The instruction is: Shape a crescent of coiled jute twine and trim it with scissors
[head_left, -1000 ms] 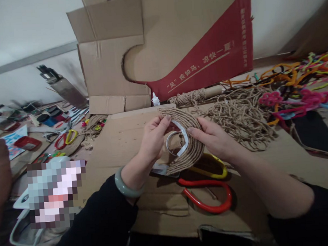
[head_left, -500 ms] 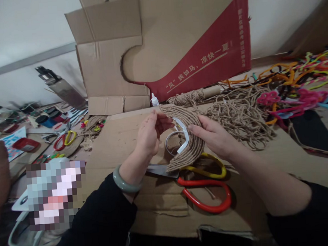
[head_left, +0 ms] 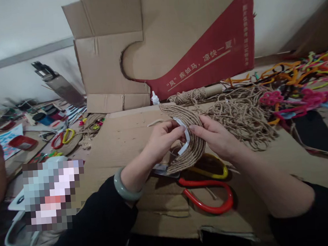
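A crescent of coiled jute cord [head_left: 193,154], with a white strip [head_left: 184,146] along its inner edge, is held up between both hands. My left hand [head_left: 165,138] pinches the inner edge, its thumb on the white strip and its fingers partly hidden behind. At the outer edge my right hand [head_left: 214,136] grips the piece, thumb on the front face. Below the crescent lie large scissors with one red and one yellow handle [head_left: 208,195], their blades partly covered by the piece. A roll of tape behind my left hand is mostly hidden.
Loose jute cord [head_left: 242,117] heaps at the right, near a dark phone [head_left: 319,131] and colourful pipe cleaners [head_left: 295,69]. A white glue bottle [head_left: 155,99] stands by the upright cardboard [head_left: 112,66]. Smaller scissors [head_left: 62,139] lie left; another person's arm shows at the left edge.
My left hand has moved right and closed its thumb onto the white strip at the crescent's inner edge. My right hand keeps its grip at nearly the same spot.
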A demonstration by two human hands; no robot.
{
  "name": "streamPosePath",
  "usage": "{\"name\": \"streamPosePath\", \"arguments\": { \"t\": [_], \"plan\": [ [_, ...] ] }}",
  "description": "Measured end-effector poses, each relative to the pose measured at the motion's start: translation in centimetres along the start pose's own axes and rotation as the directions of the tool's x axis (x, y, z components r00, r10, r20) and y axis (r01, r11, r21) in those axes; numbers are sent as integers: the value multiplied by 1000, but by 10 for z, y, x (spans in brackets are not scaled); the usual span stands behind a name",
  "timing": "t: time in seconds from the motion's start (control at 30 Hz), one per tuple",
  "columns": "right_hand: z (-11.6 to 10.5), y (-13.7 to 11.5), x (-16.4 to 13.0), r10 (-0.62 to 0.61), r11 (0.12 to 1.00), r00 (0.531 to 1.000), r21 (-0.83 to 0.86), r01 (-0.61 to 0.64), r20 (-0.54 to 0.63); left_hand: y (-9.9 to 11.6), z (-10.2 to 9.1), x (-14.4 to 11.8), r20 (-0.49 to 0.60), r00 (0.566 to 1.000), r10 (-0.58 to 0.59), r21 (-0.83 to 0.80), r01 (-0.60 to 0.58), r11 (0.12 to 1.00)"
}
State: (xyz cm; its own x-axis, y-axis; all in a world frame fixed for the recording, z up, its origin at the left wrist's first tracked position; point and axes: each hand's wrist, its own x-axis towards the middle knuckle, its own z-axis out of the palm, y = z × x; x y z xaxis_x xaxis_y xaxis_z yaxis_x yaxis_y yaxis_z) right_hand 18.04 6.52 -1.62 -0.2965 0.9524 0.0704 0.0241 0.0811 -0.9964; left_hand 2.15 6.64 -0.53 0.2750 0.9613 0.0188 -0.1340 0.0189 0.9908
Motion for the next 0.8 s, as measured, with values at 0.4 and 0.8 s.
{"name": "streamPosePath", "arguments": {
  "t": [0.4, 0.8],
  "plan": [
    [0, 0, 1, -20, 1000, 1000, -17, 20, 9, -3, -2, 3, -50, 999, -2, -106, -3, 994],
    [4, -1, 1, 18, 1000, 998, 5, -19, 56, -3, -7, 8, -182, 982, 41, -222, -82, 972]
  ]
}}
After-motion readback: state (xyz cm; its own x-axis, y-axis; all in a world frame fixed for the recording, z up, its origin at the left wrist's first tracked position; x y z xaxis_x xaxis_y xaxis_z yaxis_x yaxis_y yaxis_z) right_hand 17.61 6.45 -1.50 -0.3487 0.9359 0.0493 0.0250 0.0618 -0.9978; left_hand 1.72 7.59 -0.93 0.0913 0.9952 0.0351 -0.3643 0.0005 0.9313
